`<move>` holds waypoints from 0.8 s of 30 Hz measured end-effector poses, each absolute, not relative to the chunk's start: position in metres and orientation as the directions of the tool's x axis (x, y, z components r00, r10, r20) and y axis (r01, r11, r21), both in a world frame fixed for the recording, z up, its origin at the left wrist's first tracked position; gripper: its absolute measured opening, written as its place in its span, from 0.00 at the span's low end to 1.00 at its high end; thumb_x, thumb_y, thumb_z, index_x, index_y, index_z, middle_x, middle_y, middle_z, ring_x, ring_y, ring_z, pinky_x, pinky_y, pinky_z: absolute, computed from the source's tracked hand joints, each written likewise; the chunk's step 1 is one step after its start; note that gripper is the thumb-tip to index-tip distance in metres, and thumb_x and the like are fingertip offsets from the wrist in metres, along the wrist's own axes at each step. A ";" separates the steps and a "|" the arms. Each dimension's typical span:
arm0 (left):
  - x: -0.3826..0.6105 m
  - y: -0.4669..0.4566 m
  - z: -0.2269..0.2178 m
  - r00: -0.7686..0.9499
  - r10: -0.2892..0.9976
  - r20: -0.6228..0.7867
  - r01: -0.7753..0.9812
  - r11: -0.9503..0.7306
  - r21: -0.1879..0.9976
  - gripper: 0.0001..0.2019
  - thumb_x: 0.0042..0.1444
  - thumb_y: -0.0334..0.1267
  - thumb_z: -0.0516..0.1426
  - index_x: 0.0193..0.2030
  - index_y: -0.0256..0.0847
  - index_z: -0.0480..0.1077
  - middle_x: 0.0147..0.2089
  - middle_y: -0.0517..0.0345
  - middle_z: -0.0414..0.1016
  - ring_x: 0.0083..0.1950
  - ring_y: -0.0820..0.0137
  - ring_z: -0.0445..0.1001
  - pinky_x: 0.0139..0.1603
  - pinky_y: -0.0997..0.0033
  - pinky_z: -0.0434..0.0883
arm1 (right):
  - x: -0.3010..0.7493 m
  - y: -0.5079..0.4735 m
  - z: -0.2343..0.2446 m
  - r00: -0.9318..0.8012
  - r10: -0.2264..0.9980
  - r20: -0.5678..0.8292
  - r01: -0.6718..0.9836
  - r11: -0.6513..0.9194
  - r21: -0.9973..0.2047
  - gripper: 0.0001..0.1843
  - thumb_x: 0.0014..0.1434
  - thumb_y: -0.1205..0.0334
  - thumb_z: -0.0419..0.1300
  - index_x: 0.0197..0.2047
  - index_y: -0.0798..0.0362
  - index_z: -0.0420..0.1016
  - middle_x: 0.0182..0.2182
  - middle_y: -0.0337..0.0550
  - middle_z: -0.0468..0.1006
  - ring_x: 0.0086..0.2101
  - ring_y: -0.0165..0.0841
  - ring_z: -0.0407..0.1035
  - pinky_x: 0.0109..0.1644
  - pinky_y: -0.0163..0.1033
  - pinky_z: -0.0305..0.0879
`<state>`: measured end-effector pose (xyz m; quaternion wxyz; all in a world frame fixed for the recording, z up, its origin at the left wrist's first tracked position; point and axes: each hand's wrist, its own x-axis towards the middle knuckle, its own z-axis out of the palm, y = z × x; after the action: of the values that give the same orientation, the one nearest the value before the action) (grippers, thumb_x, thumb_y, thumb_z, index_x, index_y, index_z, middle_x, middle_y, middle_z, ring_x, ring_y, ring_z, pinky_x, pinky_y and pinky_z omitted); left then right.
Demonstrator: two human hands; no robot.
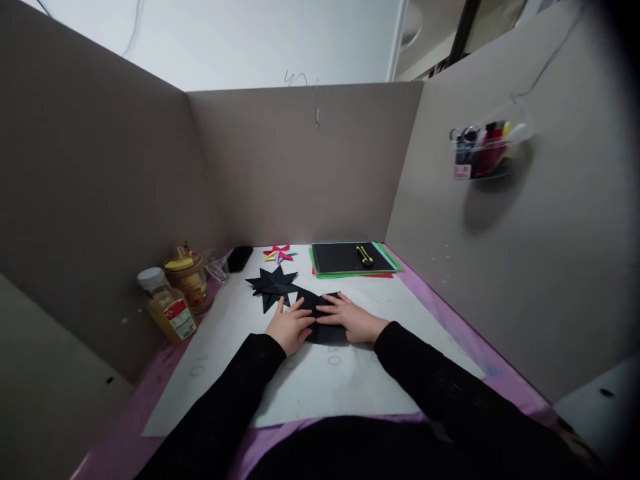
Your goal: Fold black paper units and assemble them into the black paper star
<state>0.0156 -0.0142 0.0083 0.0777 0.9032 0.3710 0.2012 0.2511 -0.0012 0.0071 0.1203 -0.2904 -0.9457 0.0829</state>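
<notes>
- Black paper sheet (323,319) lies flat on white mat (320,380), mid-desk, just ahead of the torso; pinned from both sides.
- Left hand (290,327) is pressed palm-down on sheet's 9 o'clock edge, fingers spread narrow, tips angled to 1 o'clock. Nothing is gripped; contact only.
- Right hand (350,317) is laid flat on sheet's 3 o'clock side, fingers pointed to 9 o'clock, tips close to left-hand tips. Also no grip, just downward press.
- Likely reason for the hold: sheet kept from sliding and a fold line flattened between the 2 sets of fingertips. Crease itself can't be made out, black on black.
- Black paper star (273,285) is parked at 11 o'clock of the hands, just beside the sheet, poss. touching its corner; kept off the working area.
- Red/multicolour star (279,253) is set further back at 12 o'clock, well apart.
- Paper stack w/ black top sheet (350,259) sits at 1 o'clock, green and red edges showing; yellow cutter (365,255) rests on top, prob. as a weight and within reach.
- Bottle w/ yellow liquid (167,307) and jar (187,273) are pushed to 9-10 o'clock against the partition, off the mat.
- Clear pen holder (487,150) is hung on the partition at 2 o'clock, contents blurred.
</notes>
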 end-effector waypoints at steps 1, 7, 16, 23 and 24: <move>0.017 -0.015 0.008 0.680 0.680 0.276 0.615 -0.733 0.290 0.15 0.51 0.33 0.55 0.46 0.47 0.72 0.51 0.51 0.73 0.63 0.53 0.57 0.62 0.38 0.34 | 0.253 -0.001 0.008 -0.794 0.583 0.175 0.545 0.809 -0.222 0.35 0.45 0.71 0.57 0.58 0.43 0.63 0.60 0.46 0.60 0.62 0.49 0.42 0.59 0.65 0.35; 0.020 -0.017 -0.004 0.665 0.718 0.206 0.606 -0.680 0.412 0.15 0.50 0.36 0.56 0.46 0.44 0.74 0.52 0.46 0.72 0.56 0.51 0.67 0.57 0.50 0.58 | 0.267 -0.010 0.007 -0.823 0.549 0.144 0.501 0.823 -0.268 0.36 0.46 0.74 0.54 0.59 0.42 0.61 0.61 0.44 0.57 0.63 0.47 0.41 0.60 0.63 0.39; 0.025 -0.012 -0.002 0.685 0.714 0.144 0.698 -0.700 0.151 0.16 0.55 0.30 0.52 0.49 0.45 0.71 0.55 0.50 0.70 0.59 0.56 0.64 0.56 0.56 0.61 | 0.266 -0.007 -0.009 -0.761 0.627 0.166 0.598 0.777 -0.196 0.31 0.52 0.78 0.49 0.58 0.46 0.64 0.57 0.45 0.65 0.58 0.41 0.55 0.60 0.56 0.49; 0.021 -0.012 -0.001 0.814 0.571 0.105 0.569 -0.821 0.052 0.15 0.55 0.30 0.52 0.47 0.43 0.73 0.52 0.53 0.73 0.55 0.62 0.69 0.53 0.62 0.66 | 0.265 -0.005 -0.004 -0.745 0.658 0.106 0.643 0.752 -0.145 0.27 0.56 0.75 0.50 0.58 0.46 0.64 0.58 0.46 0.63 0.59 0.43 0.54 0.60 0.56 0.48; 0.021 -0.013 -0.001 0.820 0.565 0.097 0.561 -0.825 0.062 0.15 0.55 0.30 0.52 0.47 0.42 0.73 0.52 0.53 0.73 0.54 0.62 0.69 0.54 0.63 0.66 | 0.266 -0.005 -0.003 -0.751 0.652 0.106 0.633 0.756 -0.166 0.26 0.57 0.74 0.50 0.56 0.46 0.66 0.57 0.45 0.64 0.59 0.43 0.54 0.60 0.56 0.48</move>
<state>0.0208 -0.0129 -0.0006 0.0151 0.9537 0.2952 0.0553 0.2664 -0.0054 -0.0028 0.0786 -0.3439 -0.9338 0.0601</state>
